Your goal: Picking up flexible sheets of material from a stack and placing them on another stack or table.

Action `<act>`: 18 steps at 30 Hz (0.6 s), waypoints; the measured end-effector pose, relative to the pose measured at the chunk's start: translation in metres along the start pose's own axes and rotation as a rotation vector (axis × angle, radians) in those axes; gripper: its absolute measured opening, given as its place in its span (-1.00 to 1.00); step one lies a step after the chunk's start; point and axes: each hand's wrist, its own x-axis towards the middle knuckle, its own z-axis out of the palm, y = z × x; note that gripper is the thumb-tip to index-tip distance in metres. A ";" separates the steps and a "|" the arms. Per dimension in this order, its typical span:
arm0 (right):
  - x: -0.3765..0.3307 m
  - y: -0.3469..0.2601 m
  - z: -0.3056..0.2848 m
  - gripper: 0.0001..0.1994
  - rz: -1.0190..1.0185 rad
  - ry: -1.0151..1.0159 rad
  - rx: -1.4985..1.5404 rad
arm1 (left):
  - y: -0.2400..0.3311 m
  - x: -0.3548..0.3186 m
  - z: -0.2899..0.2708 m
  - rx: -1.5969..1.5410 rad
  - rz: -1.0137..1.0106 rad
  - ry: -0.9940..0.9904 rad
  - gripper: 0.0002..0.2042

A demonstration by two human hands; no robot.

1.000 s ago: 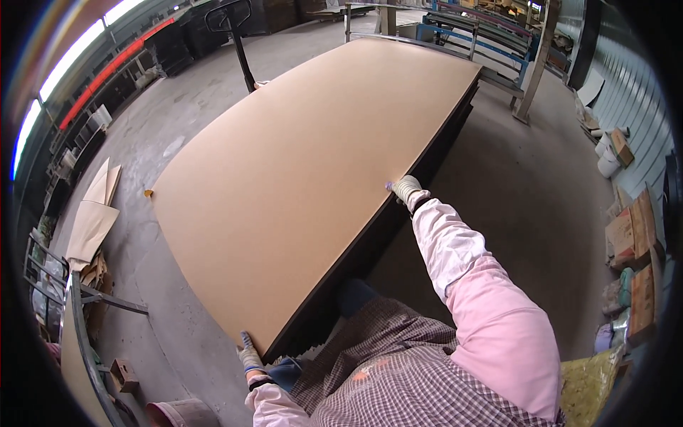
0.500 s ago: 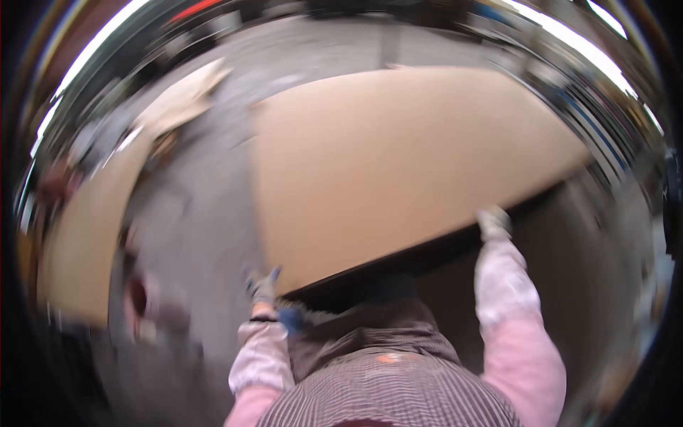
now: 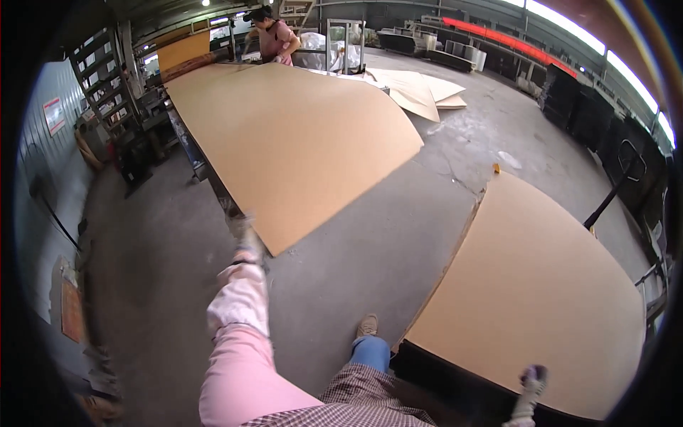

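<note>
A long tan board (image 3: 299, 135) lies on a low dark stand, running from the far left toward the middle. My left hand (image 3: 245, 238), gloved and blurred, is stretched out in a pink sleeve to the board's near corner; its grip is unclear. My right hand (image 3: 530, 381), also gloved, is at the near edge of a second stack of tan boards (image 3: 541, 285) at the lower right. Whether it grips that edge does not show.
Another person (image 3: 272, 35) in a pink top stands at the long board's far end. Loose tan sheets (image 3: 420, 89) lie on the concrete floor beyond. A pallet jack handle (image 3: 626, 167) rises at the right. Metal stairs (image 3: 99, 78) stand at the left.
The view has swung round. Both hands were on one board's near edge; now my left arm reaches out to another long board, and my right hand stays by the stack at the lower right.
</note>
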 end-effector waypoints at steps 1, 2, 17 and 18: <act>-0.009 -0.040 0.064 -0.87 0.123 -0.012 0.054 | -0.015 -0.023 0.091 0.162 -0.067 0.075 -0.43; -0.010 -0.058 0.122 -0.88 0.167 -0.134 0.080 | -0.029 -0.034 0.152 0.222 0.012 -0.055 -0.47; 0.173 -0.409 0.091 -0.76 -1.244 0.238 -0.707 | 0.188 0.073 0.118 1.921 0.846 -0.158 -0.73; 0.128 -0.395 -0.042 -0.76 -1.245 0.308 -0.806 | 0.191 0.070 0.103 1.062 0.496 -0.012 -0.71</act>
